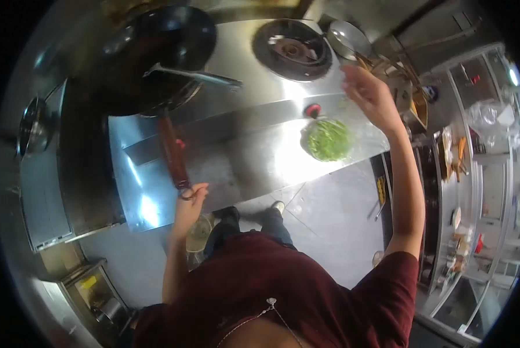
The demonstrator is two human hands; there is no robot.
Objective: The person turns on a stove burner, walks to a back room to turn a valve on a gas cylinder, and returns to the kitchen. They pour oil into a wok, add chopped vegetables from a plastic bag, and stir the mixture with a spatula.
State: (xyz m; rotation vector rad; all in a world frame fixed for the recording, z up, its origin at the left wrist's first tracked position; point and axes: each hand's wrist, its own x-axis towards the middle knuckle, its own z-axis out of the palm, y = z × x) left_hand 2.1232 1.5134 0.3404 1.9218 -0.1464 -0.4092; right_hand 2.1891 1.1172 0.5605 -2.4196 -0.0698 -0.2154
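Observation:
At the lower left of the steel counter, my left hand (191, 203) is closed round the looped end of a long reddish-brown handle (172, 149), which reaches up to the edge of a large black wok (155, 55). A metal utensil (199, 75) lies across the wok's right side. My right hand (371, 95) is raised at the upper right, near the pan and the burner, its fingers blurred and partly curled. Below it on the counter sits a bowl of chopped greens (328, 140), with a small red and black object (313, 110) just above.
A gas burner (293, 50) is set in the stove top, with a metal pan (349, 39) to its right. Shelves (480, 174) with containers line the right side. A metal bowl (35, 126) stands at the far left. Below the counter, a bucket (200, 233) is on the floor.

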